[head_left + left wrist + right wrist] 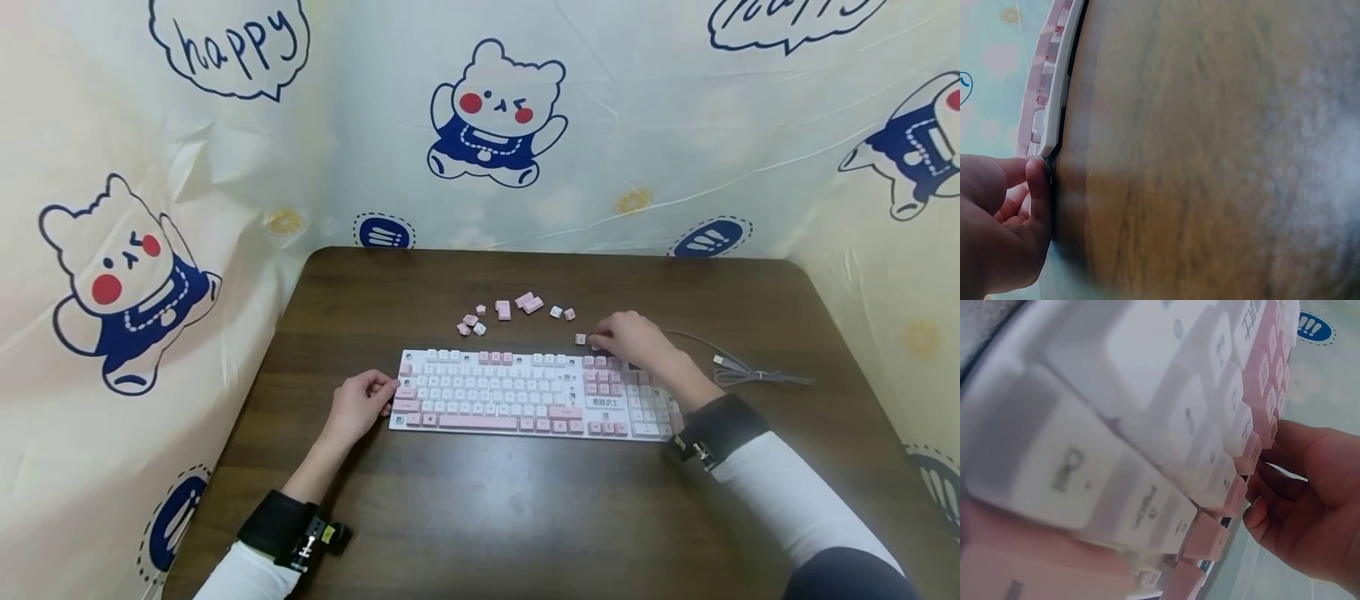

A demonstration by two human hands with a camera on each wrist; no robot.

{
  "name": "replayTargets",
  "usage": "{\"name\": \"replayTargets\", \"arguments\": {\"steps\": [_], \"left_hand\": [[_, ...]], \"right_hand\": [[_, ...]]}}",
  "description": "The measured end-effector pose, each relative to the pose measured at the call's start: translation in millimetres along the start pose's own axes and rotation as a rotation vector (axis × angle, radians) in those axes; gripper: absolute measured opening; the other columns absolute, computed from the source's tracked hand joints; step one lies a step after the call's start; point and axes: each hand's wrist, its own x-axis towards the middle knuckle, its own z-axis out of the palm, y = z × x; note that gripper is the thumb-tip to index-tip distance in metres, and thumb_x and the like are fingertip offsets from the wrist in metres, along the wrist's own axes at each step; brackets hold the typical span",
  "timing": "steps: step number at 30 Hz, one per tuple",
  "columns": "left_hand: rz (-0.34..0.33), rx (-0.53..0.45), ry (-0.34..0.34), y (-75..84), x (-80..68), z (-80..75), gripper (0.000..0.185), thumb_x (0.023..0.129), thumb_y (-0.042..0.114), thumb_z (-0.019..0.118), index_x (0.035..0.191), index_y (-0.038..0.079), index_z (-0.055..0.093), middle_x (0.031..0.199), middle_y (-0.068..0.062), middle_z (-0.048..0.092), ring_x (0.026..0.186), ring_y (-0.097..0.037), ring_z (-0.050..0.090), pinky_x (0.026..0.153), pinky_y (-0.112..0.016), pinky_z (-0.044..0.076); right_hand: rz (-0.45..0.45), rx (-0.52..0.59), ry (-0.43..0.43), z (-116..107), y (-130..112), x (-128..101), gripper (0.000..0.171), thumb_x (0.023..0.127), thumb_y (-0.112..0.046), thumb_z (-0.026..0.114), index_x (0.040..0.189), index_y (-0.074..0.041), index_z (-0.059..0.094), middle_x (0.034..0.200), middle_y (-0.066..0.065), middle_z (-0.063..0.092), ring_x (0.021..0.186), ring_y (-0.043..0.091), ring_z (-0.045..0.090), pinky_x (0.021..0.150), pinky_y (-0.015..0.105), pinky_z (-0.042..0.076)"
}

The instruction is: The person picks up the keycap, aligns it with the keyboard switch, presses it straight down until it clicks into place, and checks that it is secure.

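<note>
A white and pink keyboard (495, 410) lies on the table. At its left end, my left hand (358, 408) grips the edge, thumb and forefinger at the near corner of the keyboard (1054, 112) in the left wrist view. My right hand (636, 337) reaches over the number keys to just beyond the far edge, its fingers curled, pinching a small pale keycap (594, 342). Another keycap (581, 339) lies beside those fingertips. In the right wrist view, keys partly hide the fingertips of the right hand (1316, 494).
Behind the keyboard are scattered several loose keycaps: pink ones (503, 310) and white ones (556, 312). A bundled grey cable (750, 375) with a plug lies to the right on the brown table (480, 517). A printed cloth (637, 125) hangs around the table's back and sides.
</note>
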Motion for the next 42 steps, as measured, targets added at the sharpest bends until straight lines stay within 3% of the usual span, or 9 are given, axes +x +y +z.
{"name": "replayTargets", "arguments": {"steps": [6, 12, 26, 37, 42], "left_hand": [[-0.011, 0.003, -0.003, -0.4, -1.7, 1.2, 0.019, 0.103, 0.021, 0.067, 0.102, 0.002, 0.07, 0.077, -0.007, 0.063, 0.067, -0.018, 0.062, 0.061, -0.026, 0.052], [-0.011, 0.001, -0.001, -1.1, -2.6, 1.1, 0.018, 0.103, 0.02, 0.067, 0.101, 0.002, 0.07, 0.076, -0.006, 0.063, 0.068, -0.018, 0.062, 0.062, -0.026, 0.052], [0.018, 0.0, 0.006, -2.4, -4.5, 4.0, 0.019, 0.103, 0.017, 0.068, 0.102, -0.001, 0.07, 0.076, -0.005, 0.065, 0.065, -0.014, 0.062, 0.06, -0.023, 0.052], [0.021, 0.002, 0.008, -0.5, -2.3, 2.2, 0.018, 0.103, 0.017, 0.068, 0.101, -0.001, 0.07, 0.076, -0.006, 0.064, 0.066, -0.014, 0.063, 0.06, -0.024, 0.052], [0.022, 0.007, 0.012, 0.2, -2.3, 1.6, 0.019, 0.103, 0.018, 0.067, 0.101, -0.001, 0.07, 0.076, -0.006, 0.065, 0.066, -0.014, 0.063, 0.06, -0.024, 0.052]], "right_hand": [[-0.09, -0.02, 0.043, -3, 6, 0, 0.02, 0.102, -0.011, 0.066, 0.12, -0.004, 0.074, 0.109, 0.013, 0.074, 0.099, 0.03, 0.069, 0.092, 0.05, 0.056], [-0.238, -0.091, -0.045, -6, 5, -1, 0.022, 0.099, -0.004, 0.067, 0.118, -0.011, 0.076, 0.111, 0.008, 0.069, 0.102, 0.028, 0.065, 0.094, 0.05, 0.054], [-0.197, -0.056, -0.095, -1, 12, 2, 0.022, 0.098, -0.005, 0.071, 0.119, -0.009, 0.074, 0.116, 0.009, 0.07, 0.104, 0.027, 0.063, 0.096, 0.049, 0.054], [-0.235, -0.101, -0.044, -1, 22, 4, 0.019, 0.099, -0.012, 0.072, 0.116, -0.006, 0.077, 0.107, 0.007, 0.076, 0.099, 0.026, 0.07, 0.091, 0.047, 0.057], [-0.25, -0.089, -0.042, 0, 24, 5, 0.021, 0.099, -0.013, 0.072, 0.119, -0.007, 0.077, 0.111, 0.008, 0.074, 0.103, 0.027, 0.069, 0.092, 0.048, 0.056]]}}
